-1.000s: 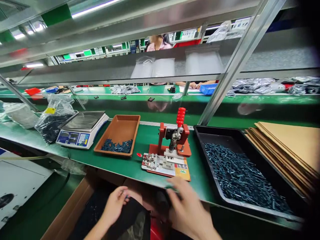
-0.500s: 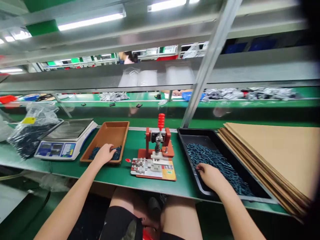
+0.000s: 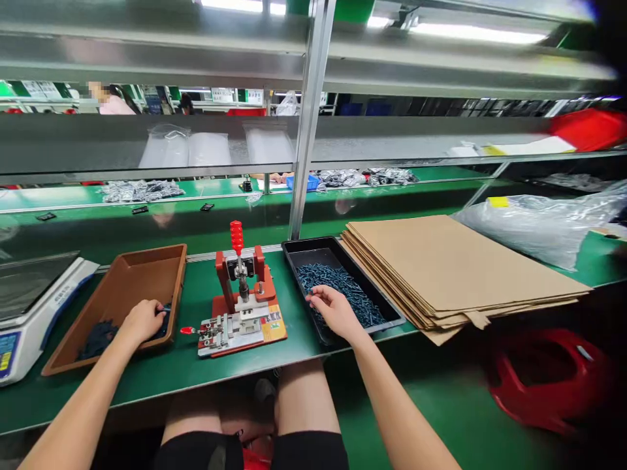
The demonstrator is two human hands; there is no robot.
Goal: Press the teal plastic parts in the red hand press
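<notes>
Black tray on a green bench (grey shelf above)

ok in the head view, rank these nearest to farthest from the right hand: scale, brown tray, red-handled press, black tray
1. Black tray: directly under the right hand.
2. Red-handled press: just left of the black tray.
3. Brown tray: farther left, past the press.
4. Scale: at the picture's left edge.

At your left sits a scale; to your right, a cardboard stack, a clear plastic bag on its far right and a red stool lower down; far off, a blue bin.
</notes>
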